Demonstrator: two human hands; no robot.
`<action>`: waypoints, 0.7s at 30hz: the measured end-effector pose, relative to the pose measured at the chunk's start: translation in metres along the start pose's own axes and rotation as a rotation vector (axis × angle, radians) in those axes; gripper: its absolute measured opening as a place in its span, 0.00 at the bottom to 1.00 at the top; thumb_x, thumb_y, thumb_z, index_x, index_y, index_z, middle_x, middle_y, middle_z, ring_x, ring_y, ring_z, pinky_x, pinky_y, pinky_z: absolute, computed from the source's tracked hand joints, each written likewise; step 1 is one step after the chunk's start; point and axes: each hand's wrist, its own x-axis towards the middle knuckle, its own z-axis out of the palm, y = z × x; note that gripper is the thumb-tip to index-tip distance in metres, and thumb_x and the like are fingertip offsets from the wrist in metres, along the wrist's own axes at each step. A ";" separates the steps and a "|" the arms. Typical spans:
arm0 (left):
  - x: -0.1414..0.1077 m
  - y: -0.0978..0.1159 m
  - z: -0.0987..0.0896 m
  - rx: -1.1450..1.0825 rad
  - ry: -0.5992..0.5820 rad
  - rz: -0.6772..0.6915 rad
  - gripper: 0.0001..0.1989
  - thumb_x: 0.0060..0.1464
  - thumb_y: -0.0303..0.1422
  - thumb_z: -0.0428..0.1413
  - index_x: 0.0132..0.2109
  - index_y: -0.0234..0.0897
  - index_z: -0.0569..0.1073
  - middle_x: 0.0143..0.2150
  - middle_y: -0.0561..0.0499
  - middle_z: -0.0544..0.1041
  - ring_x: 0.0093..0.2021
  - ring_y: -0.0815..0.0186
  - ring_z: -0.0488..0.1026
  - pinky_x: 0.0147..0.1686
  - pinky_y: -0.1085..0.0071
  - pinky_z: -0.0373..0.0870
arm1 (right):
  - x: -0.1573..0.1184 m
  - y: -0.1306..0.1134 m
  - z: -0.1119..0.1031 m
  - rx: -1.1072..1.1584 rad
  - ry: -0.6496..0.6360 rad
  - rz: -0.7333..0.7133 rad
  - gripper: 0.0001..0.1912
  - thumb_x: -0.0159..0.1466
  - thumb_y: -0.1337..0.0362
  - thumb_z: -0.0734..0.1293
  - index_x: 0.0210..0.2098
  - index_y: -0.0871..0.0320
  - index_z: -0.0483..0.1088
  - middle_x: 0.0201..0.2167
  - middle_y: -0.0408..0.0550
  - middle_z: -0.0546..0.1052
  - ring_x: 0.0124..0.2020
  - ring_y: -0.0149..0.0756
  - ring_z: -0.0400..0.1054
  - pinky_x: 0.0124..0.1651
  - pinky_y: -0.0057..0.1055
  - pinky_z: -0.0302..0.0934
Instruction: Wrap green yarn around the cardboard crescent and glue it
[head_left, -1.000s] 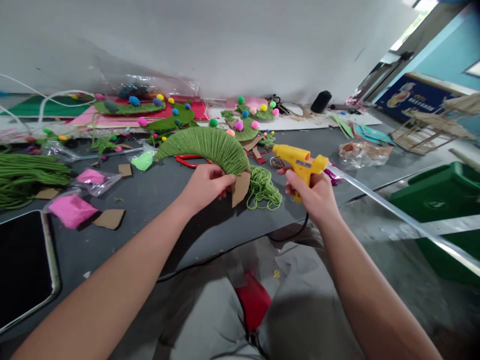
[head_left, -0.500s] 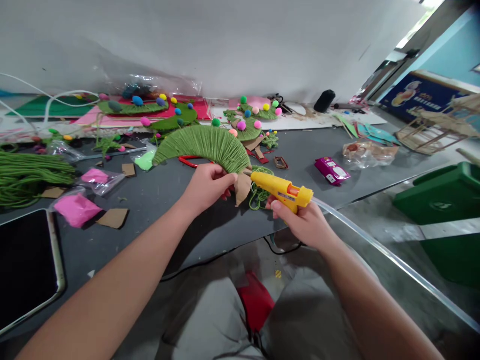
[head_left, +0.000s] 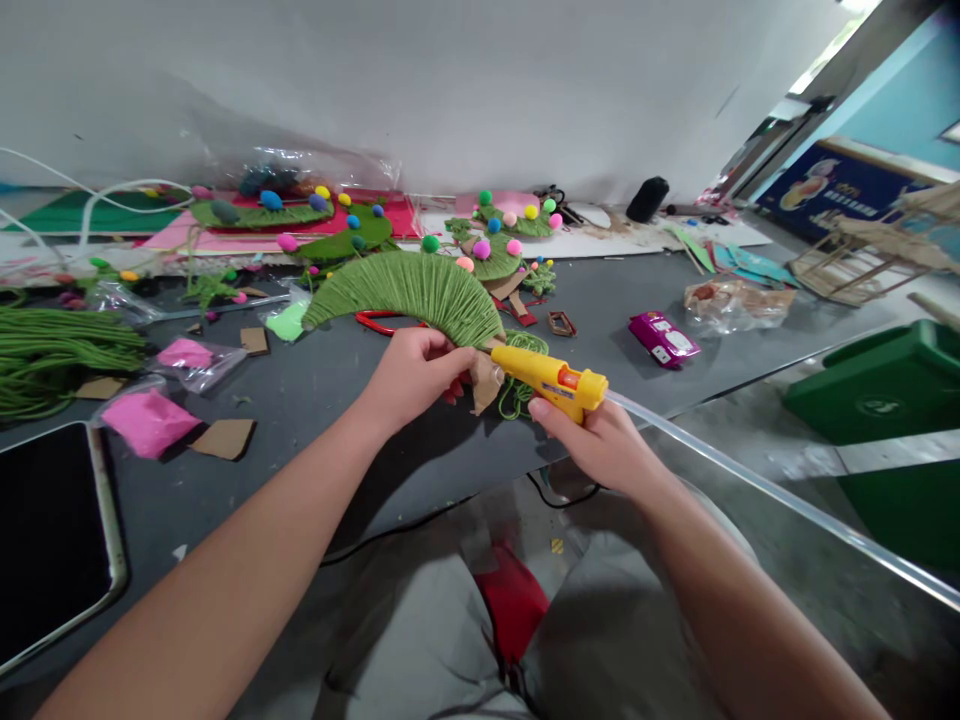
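My left hand (head_left: 424, 372) pinches the right end of a curved cardboard piece (head_left: 409, 288) wrapped in green yarn. Bare brown cardboard (head_left: 486, 382) shows at that end, past the last wraps. A yellow hot glue gun (head_left: 551, 380) is gripped in my right hand (head_left: 592, 435), its nozzle at the edge between the yarn and the bare cardboard. From the gun's back a long clear glue stick (head_left: 750, 485) runs down to the right. Loose green yarn (head_left: 517, 385) lies behind the nozzle. Red-handled scissors (head_left: 379, 321) show partly under the wrapped piece.
Green yarn shapes with colored pompoms (head_left: 491, 255) lie along the wall. On the left are a green yarn bundle (head_left: 67, 355), pink clay (head_left: 150, 418) and a tablet (head_left: 52, 540). A purple packet (head_left: 664, 340) rests on the right; a green bin (head_left: 877, 385) stands beyond the table edge.
The glue gun has moved slightly left and down, its nozzle now crossing the bare cardboard end. A small glossy patch shows on the cardboard. My left hand keeps its hold.
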 end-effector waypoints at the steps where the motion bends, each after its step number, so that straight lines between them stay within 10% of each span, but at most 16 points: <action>1: 0.000 0.000 0.000 -0.002 -0.005 0.003 0.10 0.50 0.33 0.60 0.25 0.34 0.73 0.18 0.53 0.72 0.18 0.71 0.69 0.20 0.76 0.69 | 0.000 0.001 0.000 0.000 0.001 0.005 0.19 0.67 0.47 0.64 0.42 0.55 0.76 0.23 0.42 0.72 0.26 0.34 0.66 0.34 0.32 0.63; 21: 0.000 0.000 0.000 -0.002 -0.026 0.013 0.10 0.51 0.33 0.60 0.24 0.34 0.73 0.20 0.52 0.74 0.19 0.71 0.70 0.20 0.76 0.70 | -0.002 0.004 -0.001 -0.026 0.008 0.034 0.21 0.67 0.45 0.63 0.36 0.55 0.75 0.22 0.43 0.73 0.27 0.35 0.67 0.33 0.33 0.62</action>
